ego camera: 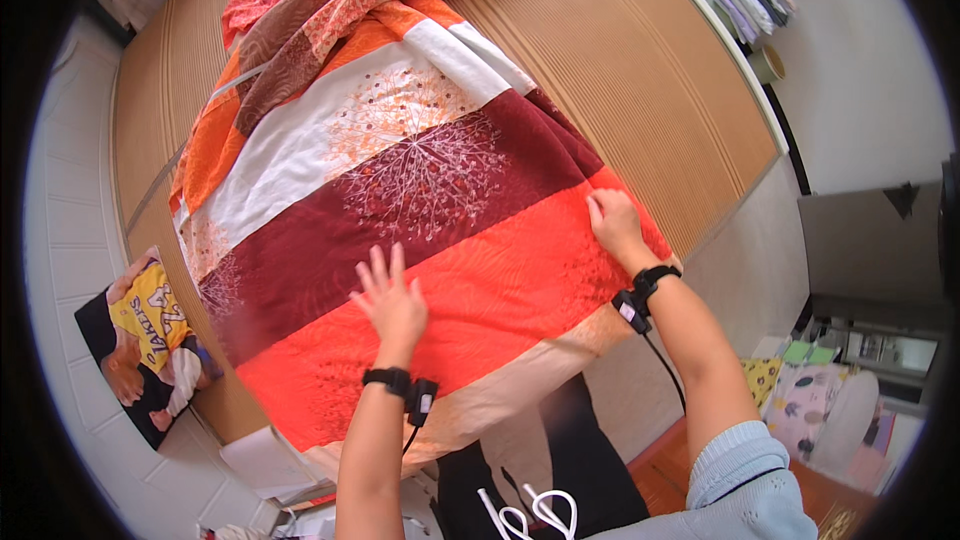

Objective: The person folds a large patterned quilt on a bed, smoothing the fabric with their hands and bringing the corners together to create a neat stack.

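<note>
A quilt or duvet cover (480,270) in red, maroon, white and orange bands, printed with branching tree patterns, spreads before me over a bed. Its near part lies fairly flat, while the far end is bunched in thick folds (337,22). My left hand (394,307) is over the seam between the maroon and red bands, fingers spread and holding nothing. Near the right edge of the red band is my right hand (616,229), its fingers curled against the fabric. Whether cloth is pinched inside them is hidden. A peach strip (517,379) borders the near edge.
Under the quilt is a tan striped mat (637,67). A picture of a person in a yellow jersey (150,345) stands by the left wall. Folded clothes (750,0) are at upper right, cushions (802,405) at lower right. A cable (667,375) trails from my right wrist strap.
</note>
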Motion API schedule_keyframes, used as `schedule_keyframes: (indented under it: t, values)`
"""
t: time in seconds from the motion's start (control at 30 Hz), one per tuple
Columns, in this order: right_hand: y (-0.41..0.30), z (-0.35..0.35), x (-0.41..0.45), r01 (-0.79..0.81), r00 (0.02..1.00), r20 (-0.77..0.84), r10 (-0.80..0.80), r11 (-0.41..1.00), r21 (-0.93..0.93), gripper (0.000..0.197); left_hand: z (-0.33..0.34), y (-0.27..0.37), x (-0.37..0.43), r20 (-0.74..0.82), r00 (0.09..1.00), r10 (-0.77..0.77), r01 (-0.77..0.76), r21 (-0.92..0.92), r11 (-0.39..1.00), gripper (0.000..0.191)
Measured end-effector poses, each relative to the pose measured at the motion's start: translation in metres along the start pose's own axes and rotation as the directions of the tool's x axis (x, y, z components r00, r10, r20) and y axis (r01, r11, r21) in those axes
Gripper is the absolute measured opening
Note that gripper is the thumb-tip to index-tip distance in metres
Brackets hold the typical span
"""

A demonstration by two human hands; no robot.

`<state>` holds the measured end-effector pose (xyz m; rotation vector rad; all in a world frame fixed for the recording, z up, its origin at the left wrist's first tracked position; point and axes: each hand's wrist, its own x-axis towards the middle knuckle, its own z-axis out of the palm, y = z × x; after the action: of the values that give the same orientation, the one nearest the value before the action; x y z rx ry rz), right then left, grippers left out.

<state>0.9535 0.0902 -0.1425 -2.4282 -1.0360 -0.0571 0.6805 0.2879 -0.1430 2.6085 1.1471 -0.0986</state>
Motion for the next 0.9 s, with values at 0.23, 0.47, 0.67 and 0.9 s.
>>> schedule_keyframes:
  t: [0.23,0.47,0.67,0.9]
  values:
    - [0.029,0.069,0.168,0.086,0.991,0.081,-0.106,0.972,0.22,0.014,0.048,0.132,0.151,-0.216,0.976,0.003,-0.006,-0.013,1.0,0.051]
    - [0.037,0.126,0.221,0.158,0.982,0.132,-0.137,0.974,-0.162,0.027,0.078,0.168,0.239,-0.23,0.96,-0.16,0.183,0.083,0.98,0.053]
    - [0.06,0.093,0.245,0.173,0.962,0.18,-0.204,0.97,0.171,0.02,0.083,0.165,0.24,-0.211,0.961,-0.181,0.214,0.147,0.966,0.062]
    - [0.142,0.07,0.312,-0.129,0.894,0.408,0.186,0.978,-0.165,0.029,0.071,0.173,0.258,-0.198,0.963,-0.181,0.211,0.144,0.967,0.066]
